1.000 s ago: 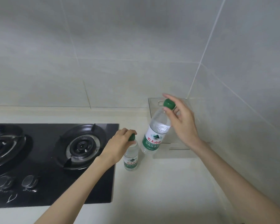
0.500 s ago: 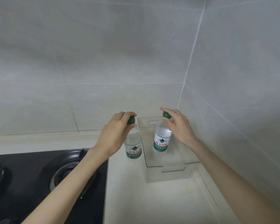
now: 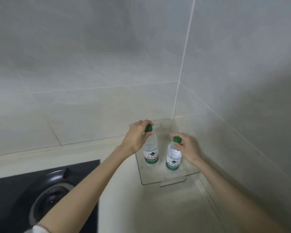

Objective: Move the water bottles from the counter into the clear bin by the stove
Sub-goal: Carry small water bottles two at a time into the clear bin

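A black gas stove (image 3: 40,190) sits well left of the clear rectangular plastic bin (image 3: 158,183), which stands on the pale table (image 3: 141,209) in the tiled corner; the left hand (image 3: 136,138) reaches over the bin's left wall, fingers curled round the green cap (image 3: 148,128) of a clear plastic water bottle with a green label (image 3: 150,153); half a second ago this bottle hung outside that wall, and now it stands upright inside the bin, though whether it touches the floor I cannot tell; just right of it, nearer the bin's front, a second matching bottle (image 3: 173,158) stands upright, the right hand (image 3: 188,148) pinching its cap; I judge both bottles delivered, with only letting go remaining.
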